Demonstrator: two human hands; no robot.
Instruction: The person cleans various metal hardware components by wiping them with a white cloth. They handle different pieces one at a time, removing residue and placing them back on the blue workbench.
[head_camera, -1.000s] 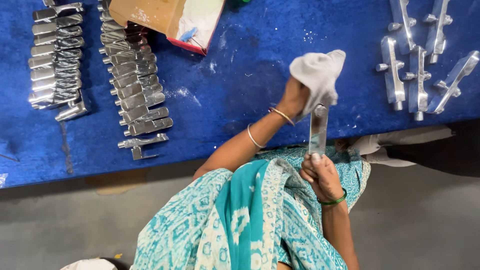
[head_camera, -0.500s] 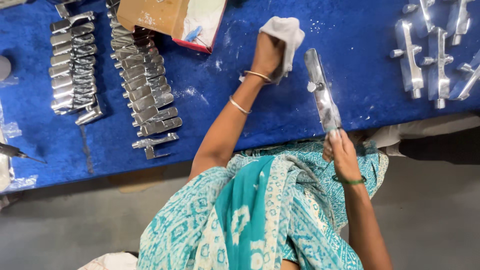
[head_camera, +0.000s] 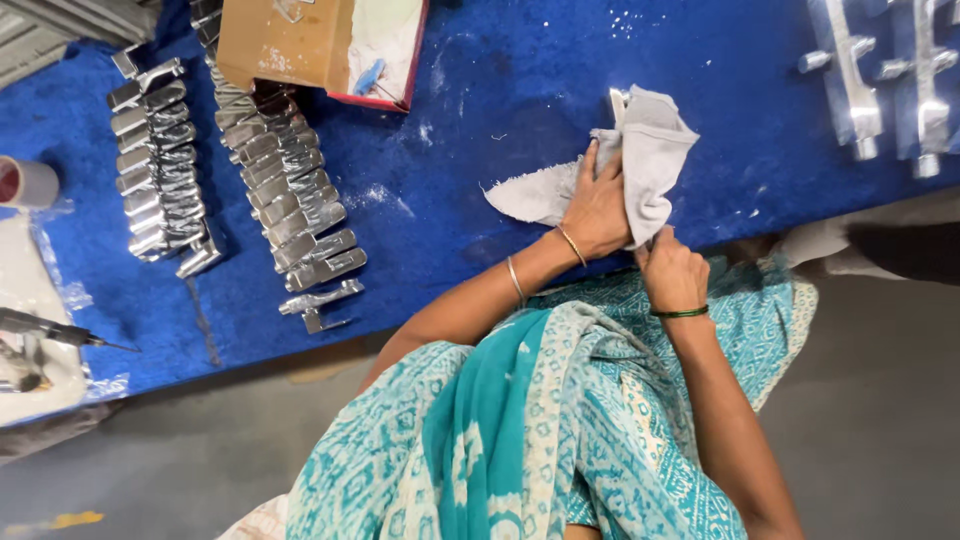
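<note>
Head view: the blue felt-covered bench (head_camera: 480, 150) runs across the top, its near edge slanting from lower left up to the right, where the person's teal patterned clothing meets it. Bare blue surface lies open between the rows of parts on the left and the hands, and again between the hands and the far right corner.

At the near edge, right of middle, the left hand (head_camera: 598, 210) presses a pale grey cloth (head_camera: 640, 165), fingers curled and gripping it around a metal handle (head_camera: 618, 102), of which only a bright tip shows above the folds. The right hand (head_camera: 672, 272) sits just below, fingers closed on the lower end of the wrapped piece; what exactly they pinch is hidden.

A brown cardboard box (head_camera: 285, 45) stands at the far edge, open, holding white paper and a small blue item. Two rows of shiny, cast metal handles (head_camera: 285, 190) lie side by side left of it. More polished bars (head_camera: 880, 75) rest at the far right corner. A tape roll (head_camera: 25, 182) sits at the left edge.
</note>
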